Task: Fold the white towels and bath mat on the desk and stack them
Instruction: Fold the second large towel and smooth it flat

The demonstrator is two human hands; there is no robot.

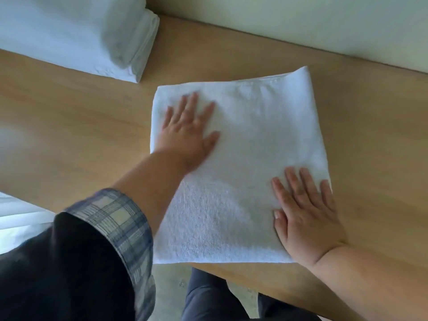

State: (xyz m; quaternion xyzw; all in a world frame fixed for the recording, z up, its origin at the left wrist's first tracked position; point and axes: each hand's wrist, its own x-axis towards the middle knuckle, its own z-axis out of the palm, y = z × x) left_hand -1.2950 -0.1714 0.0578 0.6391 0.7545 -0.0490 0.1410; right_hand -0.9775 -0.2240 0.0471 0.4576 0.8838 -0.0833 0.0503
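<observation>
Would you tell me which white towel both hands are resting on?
The single folded white terry towel at centre; the white stack at top left lies untouched.

I am looking steeply down from my head, close over the desk (69,123), facing its far edge against the wall (301,24).

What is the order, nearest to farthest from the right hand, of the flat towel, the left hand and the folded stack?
1. The flat towel, directly under the right hand.
2. The left hand, on the towel's far-left part.
3. The folded stack, far left on the desk.
</observation>
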